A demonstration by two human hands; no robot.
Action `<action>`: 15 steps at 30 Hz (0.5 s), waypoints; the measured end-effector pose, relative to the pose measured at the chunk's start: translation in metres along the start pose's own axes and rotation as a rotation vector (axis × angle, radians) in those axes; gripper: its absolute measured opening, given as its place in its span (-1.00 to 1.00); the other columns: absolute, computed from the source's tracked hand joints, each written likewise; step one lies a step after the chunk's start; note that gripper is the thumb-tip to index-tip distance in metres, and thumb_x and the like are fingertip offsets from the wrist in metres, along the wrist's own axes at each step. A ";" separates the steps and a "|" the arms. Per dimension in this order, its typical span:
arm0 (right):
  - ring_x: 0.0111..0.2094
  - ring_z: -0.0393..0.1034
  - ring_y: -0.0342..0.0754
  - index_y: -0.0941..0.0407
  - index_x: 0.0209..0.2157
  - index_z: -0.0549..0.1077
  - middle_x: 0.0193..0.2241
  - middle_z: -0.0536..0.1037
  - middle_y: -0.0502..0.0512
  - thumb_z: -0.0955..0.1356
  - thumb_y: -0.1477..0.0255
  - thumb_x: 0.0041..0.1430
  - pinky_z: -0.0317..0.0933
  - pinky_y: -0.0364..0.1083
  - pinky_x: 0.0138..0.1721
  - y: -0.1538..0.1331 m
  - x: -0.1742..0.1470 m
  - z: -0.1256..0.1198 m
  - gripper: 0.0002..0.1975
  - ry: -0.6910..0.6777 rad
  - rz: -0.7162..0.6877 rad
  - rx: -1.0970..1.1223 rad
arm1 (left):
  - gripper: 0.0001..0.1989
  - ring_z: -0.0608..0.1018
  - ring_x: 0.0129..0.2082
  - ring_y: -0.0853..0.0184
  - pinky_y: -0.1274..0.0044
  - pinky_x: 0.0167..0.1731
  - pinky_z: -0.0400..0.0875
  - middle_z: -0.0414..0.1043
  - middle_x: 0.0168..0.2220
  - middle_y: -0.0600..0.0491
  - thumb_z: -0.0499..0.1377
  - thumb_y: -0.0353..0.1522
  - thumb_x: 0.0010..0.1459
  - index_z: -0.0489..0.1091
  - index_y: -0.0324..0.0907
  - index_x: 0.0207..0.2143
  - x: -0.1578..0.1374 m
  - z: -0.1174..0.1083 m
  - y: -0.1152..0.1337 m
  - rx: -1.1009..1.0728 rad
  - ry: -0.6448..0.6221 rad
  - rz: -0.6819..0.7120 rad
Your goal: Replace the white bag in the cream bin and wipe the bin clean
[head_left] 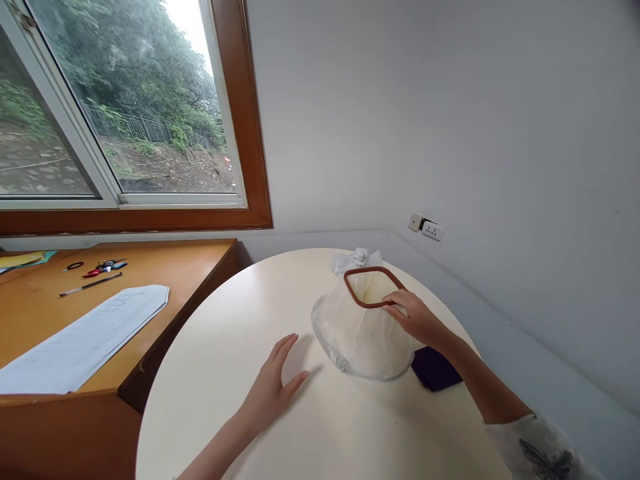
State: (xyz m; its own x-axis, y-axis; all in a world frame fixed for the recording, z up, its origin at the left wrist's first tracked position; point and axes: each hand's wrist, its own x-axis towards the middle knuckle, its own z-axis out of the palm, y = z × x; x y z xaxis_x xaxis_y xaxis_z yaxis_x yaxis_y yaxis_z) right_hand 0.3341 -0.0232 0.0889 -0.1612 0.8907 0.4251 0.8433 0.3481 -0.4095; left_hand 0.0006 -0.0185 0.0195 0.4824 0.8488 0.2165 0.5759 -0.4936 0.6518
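Note:
My right hand (413,315) grips the near right corner of a brown embroidery hoop (369,305), square with rounded corners. Sheer white fabric (360,337) spreads out below the hoop onto the round table, its edge making a wide curve. My left hand (273,387) is to the left of the fabric and apart from it, fingers stretched and thumb spread, with nothing in it. Under my right forearm lies a folded dark purple cloth (435,369). Behind the hoop sits a crumpled piece of white sheer material (359,258).
The round cream table (215,353) stands against the wall. To its left, a wooden desk (200,257) bears papers (90,340), a pen (91,285), small scissors-like tools (105,267) and a black ring (75,265). A socket (433,231) is on the wall.

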 end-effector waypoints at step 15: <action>-0.27 0.35 -0.05 0.11 -0.33 0.41 -0.39 0.50 0.09 0.23 0.45 0.19 0.21 0.00 -0.14 -0.082 0.009 0.042 -0.86 -0.062 -0.334 0.268 | 0.33 -0.12 0.25 -0.02 0.11 0.17 -0.11 -0.28 0.26 -0.22 0.38 -0.19 -0.32 -0.59 -0.09 0.22 0.034 0.033 -0.007 -0.325 0.179 -0.017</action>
State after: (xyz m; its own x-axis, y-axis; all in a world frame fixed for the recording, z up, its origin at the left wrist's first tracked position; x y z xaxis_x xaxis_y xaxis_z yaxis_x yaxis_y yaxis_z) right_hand 0.2422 -0.0318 0.0922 -0.4403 0.7289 0.5243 0.5779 0.6769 -0.4558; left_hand 0.0351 0.0078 -0.0018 0.3348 0.8902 0.3090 0.3287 -0.4176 0.8471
